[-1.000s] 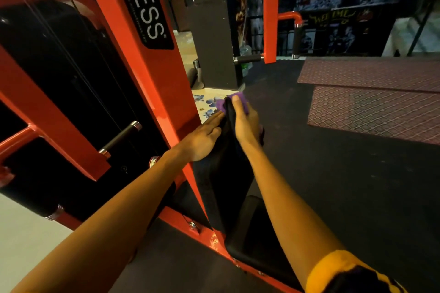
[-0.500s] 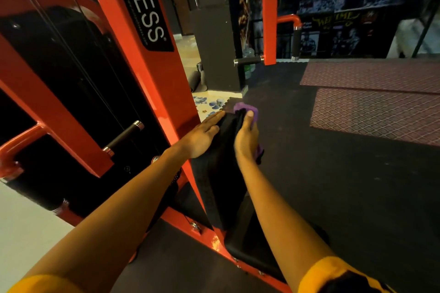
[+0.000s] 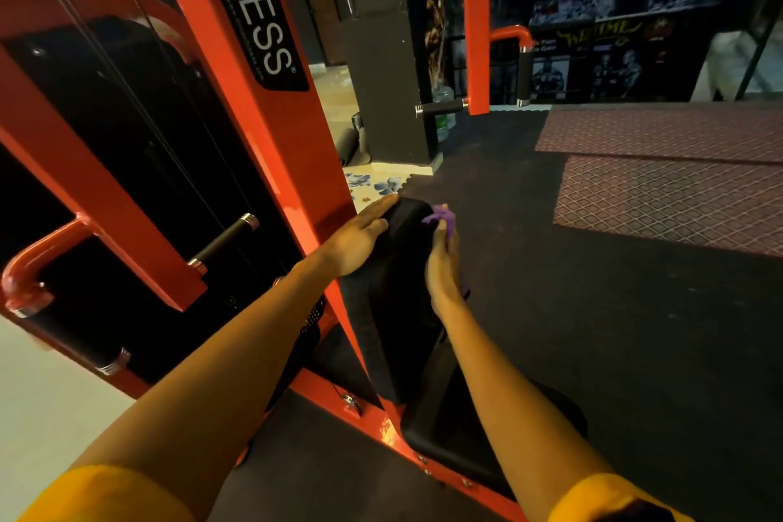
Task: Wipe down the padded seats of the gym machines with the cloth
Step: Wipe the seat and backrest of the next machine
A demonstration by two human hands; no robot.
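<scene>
While left hand [image 3: 358, 239] lies flat on the pad [image 3: 398, 288], purple cloth [image 3: 445, 218] gripped under right hand [image 3: 442, 267].

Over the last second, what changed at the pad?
The right hand drew the purple cloth off the top end of the back pad, down onto its right edge. The left hand stays flat on the pad's left side; cloth still held.
</scene>
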